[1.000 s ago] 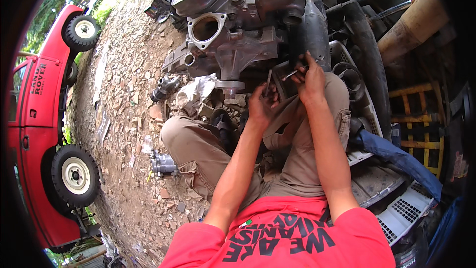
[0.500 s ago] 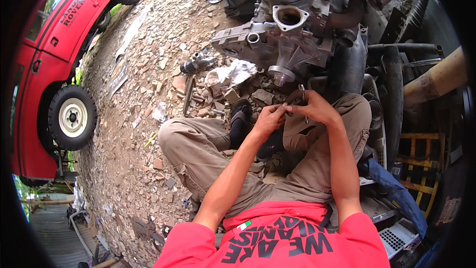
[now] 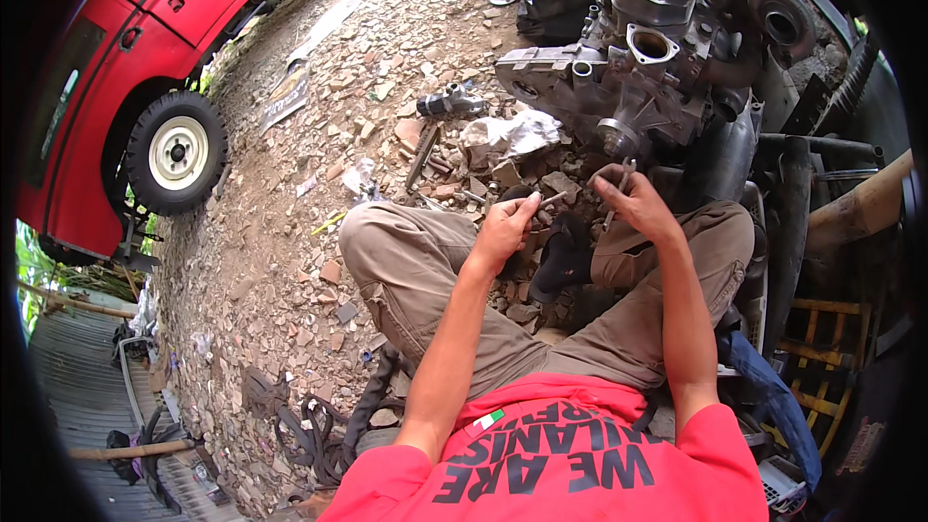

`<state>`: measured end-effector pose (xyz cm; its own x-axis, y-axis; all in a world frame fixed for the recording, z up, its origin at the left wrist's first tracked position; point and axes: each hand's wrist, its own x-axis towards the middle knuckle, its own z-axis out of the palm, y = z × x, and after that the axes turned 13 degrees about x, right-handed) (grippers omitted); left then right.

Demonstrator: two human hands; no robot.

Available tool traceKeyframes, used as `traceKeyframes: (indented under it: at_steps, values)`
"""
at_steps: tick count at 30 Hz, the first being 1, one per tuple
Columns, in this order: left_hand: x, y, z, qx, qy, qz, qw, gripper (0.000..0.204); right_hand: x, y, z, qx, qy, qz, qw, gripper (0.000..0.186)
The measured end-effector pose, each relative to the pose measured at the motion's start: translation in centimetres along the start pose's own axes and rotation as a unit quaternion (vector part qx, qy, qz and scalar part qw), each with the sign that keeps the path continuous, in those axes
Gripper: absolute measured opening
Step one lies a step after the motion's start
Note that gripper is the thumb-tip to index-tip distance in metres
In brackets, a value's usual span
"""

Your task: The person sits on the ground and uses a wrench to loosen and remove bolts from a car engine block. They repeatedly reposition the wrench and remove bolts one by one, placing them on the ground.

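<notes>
1. Nearest: red shirt (image 3: 599, 503) with dark lettering; then brown trousers (image 3: 416, 271), legs bent and knees spread, over stony ground (image 3: 251, 300).
2. Left of the shirt, toward the ground's near edge: tangled dark straps (image 3: 324, 430). Opposite side: blue sheeting (image 3: 773, 401), with a yellow slatted frame (image 3: 820, 361) just beyond.
3. Left hand (image 3: 505, 229), raised between the knees: grip narrow, thumb and fingers pinching a thin rod (image 3: 553, 200). Free end of the rod points toward the right hand.
4. Right hand (image 3: 638, 205), near the right knee: grip closed around a slim metal tool (image 3: 627, 172), wrench-like, one end rising past the fingers. Shape of its head too small to tell. Hands apart; rod and tool not touching.
5. Below and between the hands: dark footwear (image 3: 565, 261).
6. Ground beyond the left knee, in order: flat dark bar (image 3: 423, 157), crumpled white sheet (image 3: 522, 133), metal fitting (image 3: 451, 101) with a dark end.
7. Beyond the right hand: engine (image 3: 657, 68), its round flange (image 3: 619, 138) nearest the fingers. To its right, a dark cylinder (image 3: 720, 159) and a bamboo pole (image 3: 860, 203).
8. Along the ground's left edge: red vehicle (image 3: 145, 0), wheel (image 3: 177, 153) with pale rim.
</notes>
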<state>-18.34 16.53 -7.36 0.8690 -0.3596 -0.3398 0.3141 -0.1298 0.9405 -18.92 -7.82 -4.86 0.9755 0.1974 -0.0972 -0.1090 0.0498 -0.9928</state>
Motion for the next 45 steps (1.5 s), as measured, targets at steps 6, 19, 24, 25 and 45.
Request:
traceKeyframes:
  at_steps: [6,19,24,25,45]
  values:
    - [0.5,-2.6,0.1,-0.002,0.013,0.018,1.000,0.024,1.0,2.0,3.4,0.016,-0.036,0.028,0.999,0.026]
    - [7.3,-19.3,-4.9,0.059,0.372,-0.006,0.926,0.040,8.7,15.2,6.9,-0.164,-0.074,0.135,0.974,0.038]
    - [8.5,-24.2,-7.3,-0.004,0.477,-0.176,0.861,0.031,13.4,29.5,9.2,-0.222,0.036,0.218,0.950,0.033]
    - [8.6,-22.6,-5.5,0.033,0.454,-0.191,0.870,0.037,13.4,32.9,8.2,-0.272,0.108,0.219,0.931,0.036]
    - [8.2,-16.1,-0.2,0.296,0.249,-0.027,0.922,0.044,11.9,23.4,4.4,0.322,0.240,0.177,0.898,0.034]
